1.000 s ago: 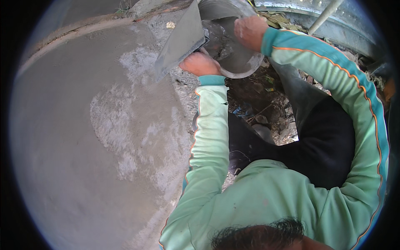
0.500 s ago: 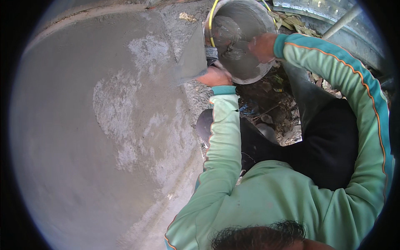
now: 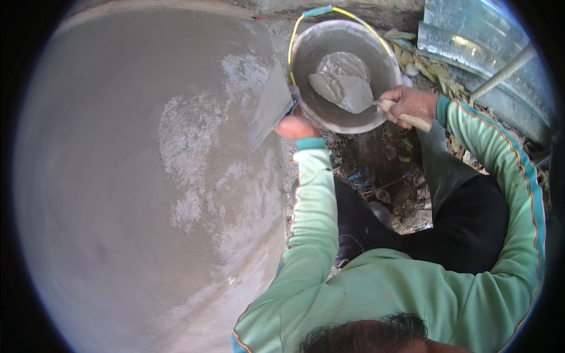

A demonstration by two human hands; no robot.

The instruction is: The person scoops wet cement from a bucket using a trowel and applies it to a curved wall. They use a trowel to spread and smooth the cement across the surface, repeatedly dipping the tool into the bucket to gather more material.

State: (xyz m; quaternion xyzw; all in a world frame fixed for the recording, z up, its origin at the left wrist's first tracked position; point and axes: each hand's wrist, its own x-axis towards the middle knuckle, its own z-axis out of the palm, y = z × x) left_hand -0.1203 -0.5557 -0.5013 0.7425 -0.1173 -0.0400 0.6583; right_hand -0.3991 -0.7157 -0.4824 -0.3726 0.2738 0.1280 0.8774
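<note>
My right hand [image 3: 413, 102] is closed round the wooden handle of a trowel [image 3: 420, 122]. A thick lump of wet grey mortar [image 3: 344, 91] covers its blade, which is over the inside of a bucket [image 3: 338, 36]. My left hand [image 3: 297, 126] grips a flat plastering float [image 3: 269, 107] by its dark handle, just left of the bucket. The float's plate is tilted, and my fingers are mostly hidden behind it. More wet mortar shows in the bucket under the trowel.
A broad grey cement surface [image 3: 106, 176] fills the left, with a rough pale patch [image 3: 188, 153]. The bucket's yellow handle [image 3: 291, 50] stands raised. At the upper right are corrugated metal sheets [image 3: 465, 50], a pole [image 3: 503, 73] and dry leaves [image 3: 432, 67]. Debris lies between my legs.
My right hand has come up and right from inside the bucket, bringing the trowel into sight loaded with mortar. My left hand has lowered slightly with the float, now more steeply tilted.
</note>
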